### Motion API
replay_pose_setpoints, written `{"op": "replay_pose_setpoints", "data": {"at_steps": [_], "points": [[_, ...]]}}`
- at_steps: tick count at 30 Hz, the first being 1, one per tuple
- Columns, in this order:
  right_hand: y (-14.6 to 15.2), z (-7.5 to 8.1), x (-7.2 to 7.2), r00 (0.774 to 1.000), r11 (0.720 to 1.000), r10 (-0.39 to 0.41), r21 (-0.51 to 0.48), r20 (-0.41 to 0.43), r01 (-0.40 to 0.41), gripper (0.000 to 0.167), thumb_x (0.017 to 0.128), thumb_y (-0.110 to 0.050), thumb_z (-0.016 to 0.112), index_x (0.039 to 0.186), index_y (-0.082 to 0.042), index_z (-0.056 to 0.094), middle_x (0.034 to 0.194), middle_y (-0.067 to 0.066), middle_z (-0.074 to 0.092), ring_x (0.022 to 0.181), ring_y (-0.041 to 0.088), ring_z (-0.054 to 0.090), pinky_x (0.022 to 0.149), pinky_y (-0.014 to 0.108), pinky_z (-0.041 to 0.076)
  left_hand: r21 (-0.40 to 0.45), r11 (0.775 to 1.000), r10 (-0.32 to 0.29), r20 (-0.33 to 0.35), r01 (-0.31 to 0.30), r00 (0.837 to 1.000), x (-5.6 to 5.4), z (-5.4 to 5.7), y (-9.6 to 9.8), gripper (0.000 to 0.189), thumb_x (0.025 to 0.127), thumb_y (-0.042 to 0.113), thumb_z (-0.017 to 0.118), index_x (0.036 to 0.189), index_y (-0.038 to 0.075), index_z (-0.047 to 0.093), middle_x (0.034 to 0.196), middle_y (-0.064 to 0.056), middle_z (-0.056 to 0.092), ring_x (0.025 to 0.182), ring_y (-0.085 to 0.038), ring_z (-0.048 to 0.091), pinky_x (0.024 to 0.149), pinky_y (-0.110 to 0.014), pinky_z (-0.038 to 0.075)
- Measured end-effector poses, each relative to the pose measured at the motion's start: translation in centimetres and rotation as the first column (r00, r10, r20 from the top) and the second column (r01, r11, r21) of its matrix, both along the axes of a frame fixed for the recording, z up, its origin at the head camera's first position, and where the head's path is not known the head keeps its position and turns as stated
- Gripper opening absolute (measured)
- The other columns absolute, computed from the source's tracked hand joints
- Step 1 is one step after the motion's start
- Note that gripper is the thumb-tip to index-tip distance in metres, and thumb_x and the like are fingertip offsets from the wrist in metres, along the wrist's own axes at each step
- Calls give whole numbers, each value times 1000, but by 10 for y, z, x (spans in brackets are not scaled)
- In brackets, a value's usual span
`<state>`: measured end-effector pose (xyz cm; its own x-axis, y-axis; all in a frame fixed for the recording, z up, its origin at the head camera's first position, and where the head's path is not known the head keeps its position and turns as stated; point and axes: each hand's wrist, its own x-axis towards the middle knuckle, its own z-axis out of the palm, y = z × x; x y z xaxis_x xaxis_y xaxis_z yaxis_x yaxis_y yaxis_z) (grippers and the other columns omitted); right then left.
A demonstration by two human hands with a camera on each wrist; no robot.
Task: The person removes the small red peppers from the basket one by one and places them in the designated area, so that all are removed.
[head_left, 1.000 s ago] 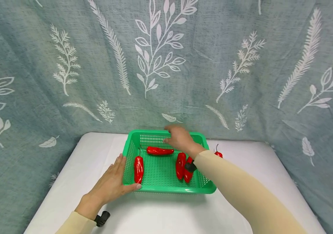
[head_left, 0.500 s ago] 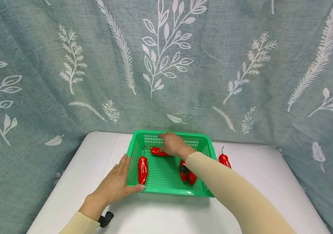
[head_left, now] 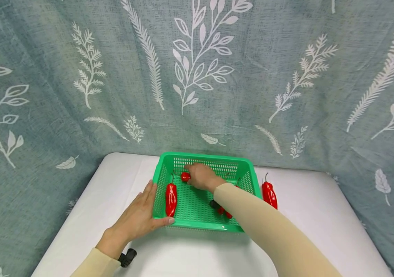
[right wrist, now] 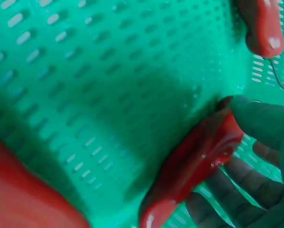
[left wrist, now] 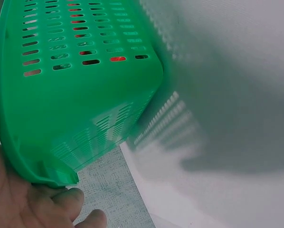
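A green plastic basket (head_left: 207, 226) with slotted walls stands on the white table. My left hand (head_left: 131, 221) lies against its front left corner, fingers along the left side and thumb over the front rim. In the left wrist view, fingertips (left wrist: 68, 202) show at the basket's rim. Reaching inside, my right hand (head_left: 201, 177) grips a long red chili pepper (right wrist: 194, 161) near the back wall, thumb on one side and fingers on the other. A second chili pepper (head_left: 171, 200) lies along the left wall. Others (head_left: 221, 210) at the right are partly hidden by my sleeve.
Outside the basket, to its right, another red chili pepper (head_left: 269, 195) lies on the white table (head_left: 197, 254). A grey-green curtain (head_left: 120, 77) with white leaf patterns hangs behind and at both sides.
My right hand has moved left and down onto the chili pepper by the back wall and closed on it. My left hand stays at the basket's corner. The head view has shifted slightly.
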<state>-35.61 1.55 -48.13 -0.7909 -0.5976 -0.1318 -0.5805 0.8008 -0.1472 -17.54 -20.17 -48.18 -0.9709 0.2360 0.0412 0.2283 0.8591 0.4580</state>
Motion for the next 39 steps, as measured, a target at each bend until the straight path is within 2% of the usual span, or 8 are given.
{"op": "replay_pose_setpoints", "data": {"at_steps": [9,13,19,28,29,34,36,39], "points": [[-1,-13,5,999,999,-1,36,-38,2,52,97,-17,74,147,-13,60,115,6,76,111,25,71,91,39,60,-10,1000,-6,-12,6,1000,0,-1,-1,129,85,82,64,165,-7,17,176,-22,9,163,-37,18,129,-56,26],[0,-12,8,999,999,3,41,-33,-2,49,99,-14,69,147,-15,59,116,6,76,112,26,71,91,40,61,-9,1000,-4,-10,4,1000,-1,0,-1,131,84,87,61,166,-6,16,176,-21,9,163,-37,18,129,-56,26],[0,-10,11,999,997,33,64,-18,-32,49,102,-8,63,149,-17,55,112,7,75,111,27,71,91,41,61,-6,1000,2,-1,-2,1000,-1,0,0,128,86,79,68,166,-6,16,176,-21,9,163,-37,18,129,-56,26],[0,-11,14,992,988,86,136,-91,-74,48,102,-9,64,148,-22,56,100,5,75,100,28,72,84,43,63,4,1000,9,-3,-9,1000,-1,-1,1,126,86,73,72,166,-6,16,176,-22,10,162,-38,20,129,-57,27],[0,-12,14,991,986,95,144,-99,-80,47,102,-10,64,147,-23,56,101,5,75,100,28,72,85,43,63,4,1000,10,-3,-10,1000,-1,-2,1,125,87,73,73,166,-6,16,176,-22,9,162,-38,20,129,-57,27],[2,-15,11,976,969,154,218,-153,-118,54,105,-14,62,155,-31,51,126,5,75,125,26,66,115,43,49,-6,1000,9,-8,-9,1000,-1,-2,1,126,86,74,72,166,-5,15,176,-21,9,162,-37,21,129,-57,27],[4,-16,11,970,963,177,230,-164,-137,55,105,-15,61,156,-35,50,129,5,74,127,27,64,117,42,47,-5,1000,9,-12,-9,1000,-1,-2,1,126,86,74,72,166,-5,16,176,-21,9,162,-37,20,129,-57,27],[6,-15,10,969,965,195,208,-154,-161,53,105,-15,60,153,-38,52,121,7,74,117,28,66,105,41,55,-5,1000,8,-13,-8,1000,-1,-2,1,126,86,74,71,166,-5,16,176,-21,9,162,-37,21,129,-57,27]]}}
